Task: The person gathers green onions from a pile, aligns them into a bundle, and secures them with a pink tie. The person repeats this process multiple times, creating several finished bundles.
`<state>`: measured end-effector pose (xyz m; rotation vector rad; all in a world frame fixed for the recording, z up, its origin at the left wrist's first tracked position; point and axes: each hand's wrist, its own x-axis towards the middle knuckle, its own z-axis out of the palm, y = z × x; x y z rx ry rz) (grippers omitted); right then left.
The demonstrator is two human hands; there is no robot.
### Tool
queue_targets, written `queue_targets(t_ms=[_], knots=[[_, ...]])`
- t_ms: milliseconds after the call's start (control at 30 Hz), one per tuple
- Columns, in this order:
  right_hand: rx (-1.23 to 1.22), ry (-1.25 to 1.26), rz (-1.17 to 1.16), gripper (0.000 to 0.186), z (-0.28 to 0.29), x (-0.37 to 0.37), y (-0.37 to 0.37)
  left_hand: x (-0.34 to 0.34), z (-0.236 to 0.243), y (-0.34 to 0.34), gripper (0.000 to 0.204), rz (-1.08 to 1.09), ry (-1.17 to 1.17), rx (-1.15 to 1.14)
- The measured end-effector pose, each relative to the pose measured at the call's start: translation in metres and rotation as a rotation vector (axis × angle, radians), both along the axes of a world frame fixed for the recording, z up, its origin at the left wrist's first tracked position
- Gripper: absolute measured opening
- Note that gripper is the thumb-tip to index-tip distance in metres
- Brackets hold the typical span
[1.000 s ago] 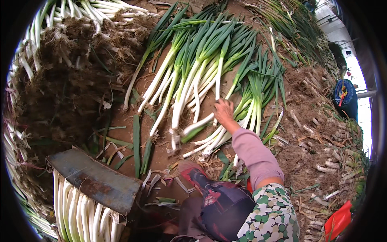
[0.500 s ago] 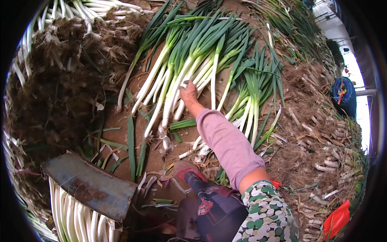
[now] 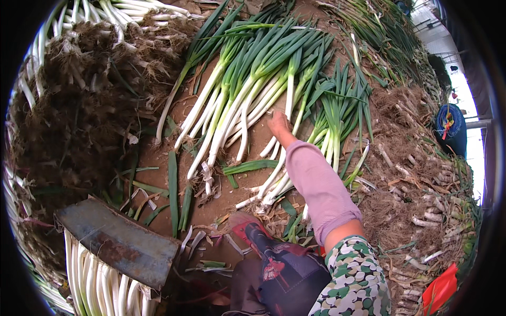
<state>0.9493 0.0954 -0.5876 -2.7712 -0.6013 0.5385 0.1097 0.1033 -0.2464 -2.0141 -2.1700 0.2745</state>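
My right hand (image 3: 280, 125) reaches over the right side of a fanned-out pile of green onions (image 3: 232, 113), beside their white stalks. Its fingers are curled by one pale stalk; what is between them, if anything, is hidden. The pile lies on brown ground, with green leaves pointing away from me and white root ends toward me. Just right of the hand lies a smaller bunch of green onions (image 3: 337, 113). Below the forearm are more white stalks (image 3: 274, 187) with root ends. My left hand does not show.
Many rooty stalks (image 3: 84, 116) are heaped at the left. A rusty metal sheet (image 3: 116, 239) stands over bundled white stalks (image 3: 105, 279) at lower left. Another root heap (image 3: 395, 174) lines the right, with a red bag (image 3: 440, 287). Loose leaves (image 3: 173, 192) lie on the ground.
My right hand has moved right and a little nearer, away from the middle stalks. Several white stalks near it have shifted, and more of their lower ends show below the forearm.
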Motion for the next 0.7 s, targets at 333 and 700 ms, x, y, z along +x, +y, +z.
queue_targets(t_ms=[333,700], knots=[[0.304,0.524,-0.741,0.047,-0.048,-0.023,0.076,0.008,0.007,0.008,0.051,-0.020,0.038,0.016],[0.627,0.131,-0.504,0.049,-0.043,0.003,-0.030,0.003,0.000,0.019,0.051,-0.040,0.013,0.020]])
